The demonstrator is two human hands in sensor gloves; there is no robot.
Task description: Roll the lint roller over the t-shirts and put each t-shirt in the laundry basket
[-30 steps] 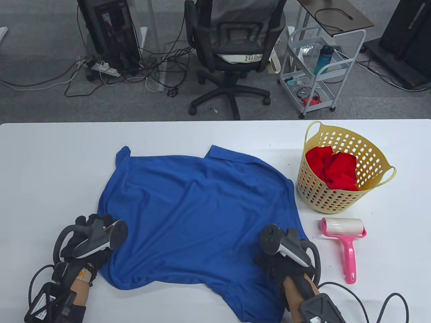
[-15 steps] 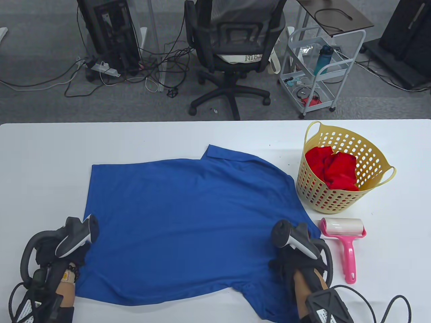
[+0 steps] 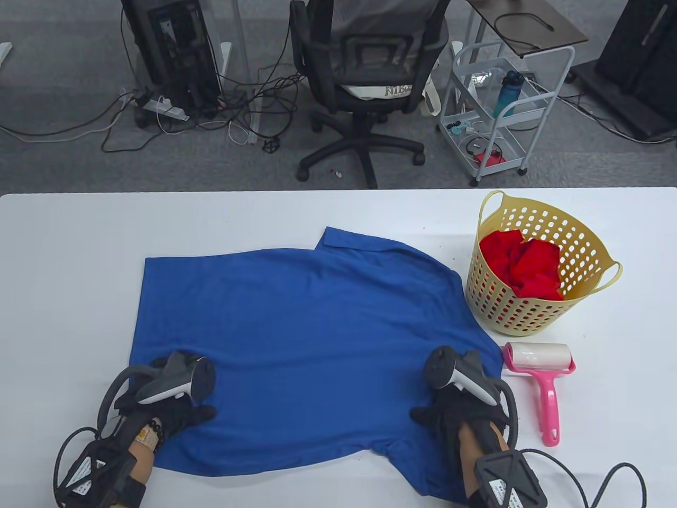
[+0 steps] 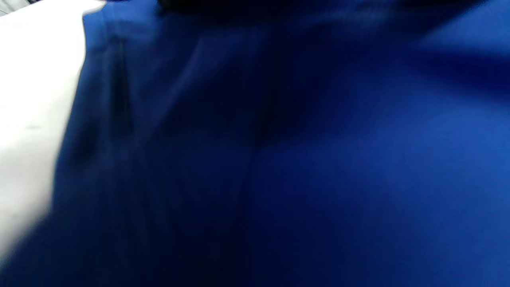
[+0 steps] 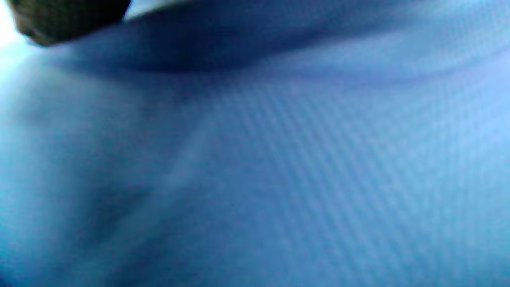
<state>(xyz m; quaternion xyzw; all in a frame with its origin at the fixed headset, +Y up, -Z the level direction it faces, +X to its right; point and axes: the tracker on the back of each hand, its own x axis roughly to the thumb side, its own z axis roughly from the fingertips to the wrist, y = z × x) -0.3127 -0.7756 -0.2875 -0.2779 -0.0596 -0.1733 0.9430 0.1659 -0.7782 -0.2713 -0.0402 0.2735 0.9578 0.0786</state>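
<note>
This is looking like an office or lab. A swivel chair, computer tower, tangled cables and wire cart are standing behind the table.

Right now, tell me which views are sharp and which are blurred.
Table view: sharp and evenly lit, the blue t-shirt and lint roller crisp. Left wrist view: dark, blurred blue cloth. Right wrist view: pale, washed out, soft, though some weave shows.

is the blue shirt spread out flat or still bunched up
Spread out. The blue t-shirt lies mostly flat across the table, with only shallow wrinkles and one sleeve trailing toward the near edge. Both hands rest on it.
</note>
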